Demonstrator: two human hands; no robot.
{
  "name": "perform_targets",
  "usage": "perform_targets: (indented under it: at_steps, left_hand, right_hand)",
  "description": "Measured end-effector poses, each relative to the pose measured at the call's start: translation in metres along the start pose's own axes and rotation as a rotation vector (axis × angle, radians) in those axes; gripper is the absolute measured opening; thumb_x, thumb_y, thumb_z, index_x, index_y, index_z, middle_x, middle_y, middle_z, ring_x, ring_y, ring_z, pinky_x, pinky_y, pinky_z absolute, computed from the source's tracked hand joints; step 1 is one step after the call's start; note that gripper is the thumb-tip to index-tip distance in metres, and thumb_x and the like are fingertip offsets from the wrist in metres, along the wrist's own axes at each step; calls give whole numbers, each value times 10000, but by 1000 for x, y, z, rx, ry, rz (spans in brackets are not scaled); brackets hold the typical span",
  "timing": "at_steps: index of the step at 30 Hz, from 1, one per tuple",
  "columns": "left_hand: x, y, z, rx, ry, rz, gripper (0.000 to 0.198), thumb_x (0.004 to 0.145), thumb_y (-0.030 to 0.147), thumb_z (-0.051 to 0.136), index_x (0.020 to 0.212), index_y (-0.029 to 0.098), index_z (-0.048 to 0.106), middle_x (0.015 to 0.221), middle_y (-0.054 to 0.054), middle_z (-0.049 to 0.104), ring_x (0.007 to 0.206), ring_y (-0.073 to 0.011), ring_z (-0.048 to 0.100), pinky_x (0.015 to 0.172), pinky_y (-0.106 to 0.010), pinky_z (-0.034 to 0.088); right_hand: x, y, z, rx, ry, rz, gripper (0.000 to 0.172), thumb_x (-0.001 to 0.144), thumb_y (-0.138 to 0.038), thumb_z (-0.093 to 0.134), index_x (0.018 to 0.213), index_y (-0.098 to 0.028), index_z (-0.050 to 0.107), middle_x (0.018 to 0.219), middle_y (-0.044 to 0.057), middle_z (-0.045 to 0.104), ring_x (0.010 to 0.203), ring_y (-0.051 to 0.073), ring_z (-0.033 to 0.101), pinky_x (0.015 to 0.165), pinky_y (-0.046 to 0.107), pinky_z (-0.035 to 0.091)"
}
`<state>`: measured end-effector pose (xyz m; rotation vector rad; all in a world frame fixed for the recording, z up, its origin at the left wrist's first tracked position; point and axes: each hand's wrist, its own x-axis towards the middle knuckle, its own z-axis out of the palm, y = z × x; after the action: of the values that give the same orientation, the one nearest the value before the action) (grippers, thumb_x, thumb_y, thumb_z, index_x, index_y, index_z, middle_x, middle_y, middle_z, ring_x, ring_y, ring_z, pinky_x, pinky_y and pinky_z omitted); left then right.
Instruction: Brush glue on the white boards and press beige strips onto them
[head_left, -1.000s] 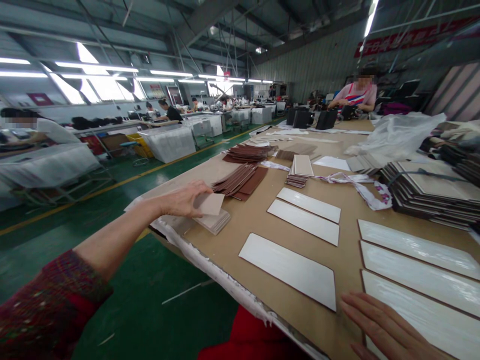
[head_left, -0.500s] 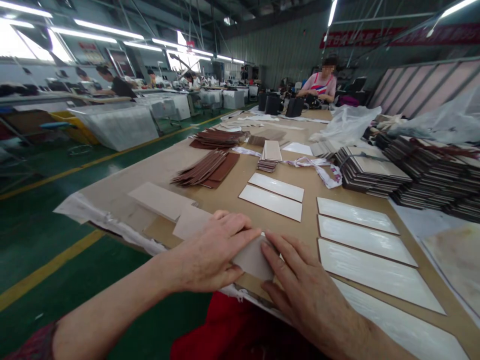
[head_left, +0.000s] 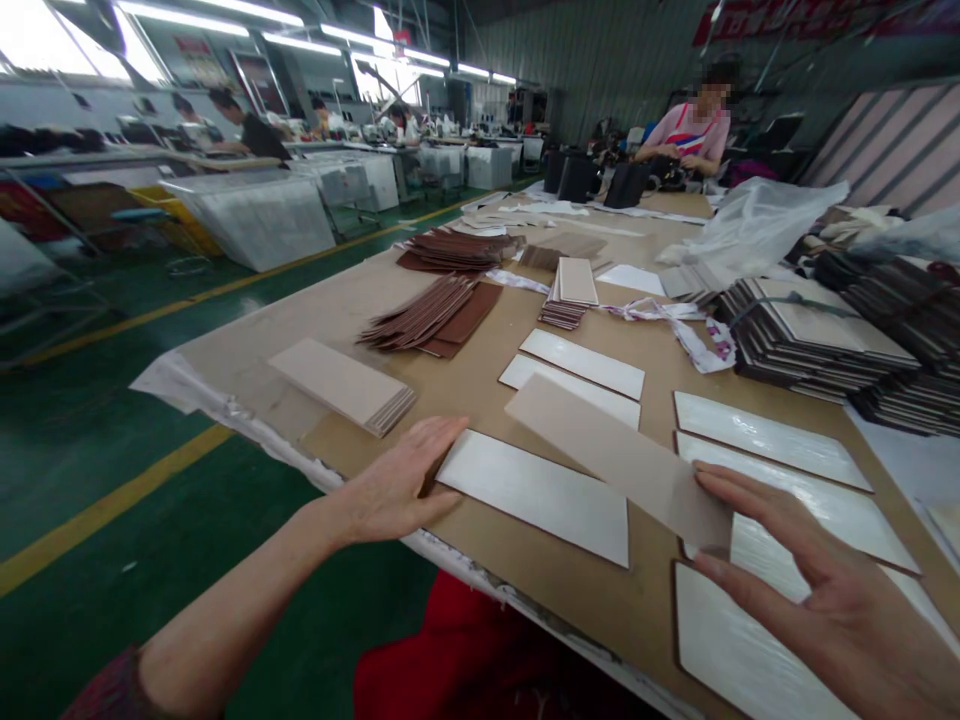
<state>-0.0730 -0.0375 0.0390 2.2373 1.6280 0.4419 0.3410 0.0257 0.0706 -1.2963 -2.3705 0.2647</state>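
My right hand (head_left: 817,590) pinches the right end of a plain beige rectangular panel (head_left: 600,450) between thumb and fingers. That panel is tilted, its far end over a white panel behind it. At the table's near edge a glossy white panel (head_left: 536,495) with a dark rim lies flat. My left hand (head_left: 409,480) is at its left end, thumb and fingers apart along the corner. Beyond my left hand sits a small stack of beige panels (head_left: 345,385). To the right, more glossy white panels (head_left: 772,435) lie in a row, partly hidden by my right hand.
Fanned brown panels (head_left: 427,315) and a small bundle of pale-topped panels (head_left: 574,285) lie further back. Tied dark stacks (head_left: 817,330) stand at the right beside plastic sheeting (head_left: 765,220). A co-worker (head_left: 690,135) is at the table's far end.
My right hand has moved right, carrying the beige panel away from my left hand. A white panel now shows at the near edge. My left hand has opened at its end.
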Motion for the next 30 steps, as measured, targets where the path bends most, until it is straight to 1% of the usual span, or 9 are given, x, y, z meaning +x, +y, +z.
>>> perform_targets:
  at_steps: [2, 5, 9, 12, 17, 21, 25, 30]
  left_hand:
    - [3, -2, 5, -1, -10, 26, 740, 877, 324, 562, 1501, 203, 183, 1540, -140, 322, 1422, -294, 293, 1190, -511, 260]
    - [5, -6, 6, -29, 2, 33, 720, 886, 318, 548, 1503, 215, 189, 1538, -134, 337, 1419, -293, 306, 1183, -516, 268]
    - [3, -11, 4, -91, 9, 35, 705, 903, 324, 531, 1506, 231, 179, 1542, -124, 331, 1425, -274, 296, 1183, -508, 266]
    - [2, -14, 4, -122, 25, 31, 733, 885, 313, 560, 1508, 237, 182, 1538, -115, 339, 1421, -258, 303, 1185, -489, 265]
    - [2, -17, 7, -153, 59, 14, 758, 869, 350, 591, 1508, 244, 196, 1522, -121, 368, 1401, -283, 341, 1166, -508, 294]
    - [1, -18, 7, -177, 68, 33, 747, 872, 310, 580, 1510, 251, 196, 1527, -123, 364, 1408, -290, 330, 1163, -532, 290]
    - [1, -17, 5, -194, 65, 15, 694, 895, 290, 554, 1501, 268, 217, 1521, -103, 380, 1408, -273, 332, 1166, -521, 295]
    - [4, -16, 5, -162, 61, 13, 653, 902, 263, 540, 1485, 248, 246, 1497, -95, 412, 1397, -239, 347, 1178, -473, 292]
  right_hand:
    - [0, -4, 7, 0, -71, -64, 573, 870, -523, 600, 1384, -293, 494, 1394, 64, 549, 1221, 305, 567, 1000, 445, 515]
    - [5, -9, 16, 8, -137, -124, 577, 882, -474, 595, 1415, -298, 461, 1395, 73, 550, 1208, 298, 581, 994, 445, 522]
    - [16, -9, 26, 12, -230, -122, 608, 884, -487, 593, 1440, -303, 428, 1425, 81, 524, 1241, 313, 556, 983, 468, 527]
    - [24, -11, 32, -6, -276, -128, 623, 880, -496, 599, 1448, -317, 415, 1440, 72, 511, 1253, 314, 547, 990, 490, 519]
    - [36, -15, 39, 4, -283, -183, 618, 873, -489, 602, 1438, -304, 435, 1424, 75, 527, 1241, 312, 559, 977, 485, 531]
    - [41, -14, 43, 2, -295, -202, 616, 871, -476, 604, 1438, -302, 439, 1416, 76, 536, 1224, 313, 574, 964, 479, 543]
    - [42, -10, 47, -18, -301, -213, 618, 874, -478, 601, 1442, -306, 431, 1409, 79, 542, 1217, 316, 579, 969, 497, 537]
    - [41, -9, 51, -42, -311, -218, 624, 870, -487, 605, 1441, -309, 428, 1392, 91, 556, 1193, 331, 594, 940, 546, 542]
